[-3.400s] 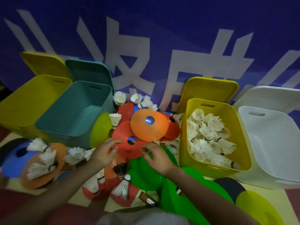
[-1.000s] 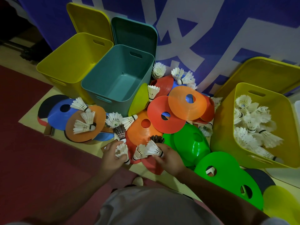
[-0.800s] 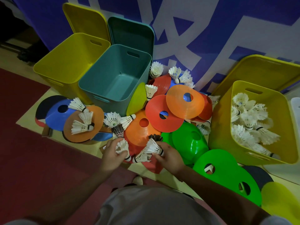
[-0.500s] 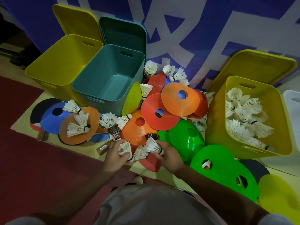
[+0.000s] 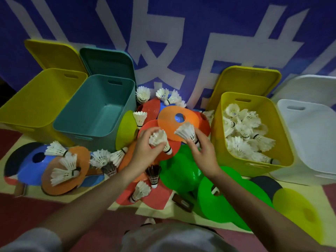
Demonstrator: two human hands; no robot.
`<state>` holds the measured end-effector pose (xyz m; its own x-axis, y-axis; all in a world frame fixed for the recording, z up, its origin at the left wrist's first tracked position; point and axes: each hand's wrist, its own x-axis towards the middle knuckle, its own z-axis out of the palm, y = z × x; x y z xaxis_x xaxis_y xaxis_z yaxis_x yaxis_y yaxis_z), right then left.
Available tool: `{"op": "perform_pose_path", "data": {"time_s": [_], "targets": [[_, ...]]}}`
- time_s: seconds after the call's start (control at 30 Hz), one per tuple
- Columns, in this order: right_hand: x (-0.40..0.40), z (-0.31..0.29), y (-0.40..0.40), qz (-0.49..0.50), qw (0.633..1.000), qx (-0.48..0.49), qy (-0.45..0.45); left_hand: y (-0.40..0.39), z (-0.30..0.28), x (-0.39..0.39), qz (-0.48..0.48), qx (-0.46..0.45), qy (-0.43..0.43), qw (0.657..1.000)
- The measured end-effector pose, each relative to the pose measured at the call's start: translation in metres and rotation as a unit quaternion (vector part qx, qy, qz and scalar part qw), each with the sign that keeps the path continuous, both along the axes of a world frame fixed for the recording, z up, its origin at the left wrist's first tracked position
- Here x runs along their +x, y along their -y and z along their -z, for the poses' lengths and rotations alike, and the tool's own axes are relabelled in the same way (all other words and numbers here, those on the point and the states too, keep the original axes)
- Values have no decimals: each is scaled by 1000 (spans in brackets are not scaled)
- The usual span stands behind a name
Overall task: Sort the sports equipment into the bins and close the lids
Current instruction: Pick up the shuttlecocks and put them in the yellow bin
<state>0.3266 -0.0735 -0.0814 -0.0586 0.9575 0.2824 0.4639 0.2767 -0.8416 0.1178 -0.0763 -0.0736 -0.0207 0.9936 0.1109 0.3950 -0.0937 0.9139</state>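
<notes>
1. hands are raised over the pile of cones: the left hand (image 5: 145, 150) curls round a bunch of white shuttlecocks (image 5: 159, 140), how many is hard to make out, with one cork tip poking out below the fingers.
2. the right hand (image 5: 203, 151) pinches a single white shuttlecock (image 5: 187, 132) at its cork end, feathers pointing up and to the left.
3. both held shuttlecocks hover above the orange cone (image 5: 176, 124) and the red cone (image 5: 156, 135), left of the yellow bin (image 5: 254, 166) that already holds many shuttlecocks.
4. the teal bin (image 5: 94, 113) and the left yellow bin (image 5: 36, 99) stand open to the left, with lids leaning on the blue banner behind them; the white bin (image 5: 312, 142) sits at the far right.
5. loose shuttlecocks lie on the floor among the cones, including a dark one (image 5: 153, 174) just below the left wrist and a white one (image 5: 141, 190) on a red cone near the body.
6. green cones (image 5: 181, 171) lie under the right forearm.
</notes>
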Motion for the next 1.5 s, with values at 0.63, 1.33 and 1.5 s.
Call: {"op": "perform_pose_path", "data": {"time_s": [0.63,1.33,1.5], "targets": [[265,-1,-31,231,949,-88,198,-104,-21,258,156,-41,-95,982],[280,16,-49,189,970,-79,130,-116,24,299,104,99,-374,916],[258,-4,-116,155,977,-66,129,-113,24,276,-4,-26,-206,978]]}}
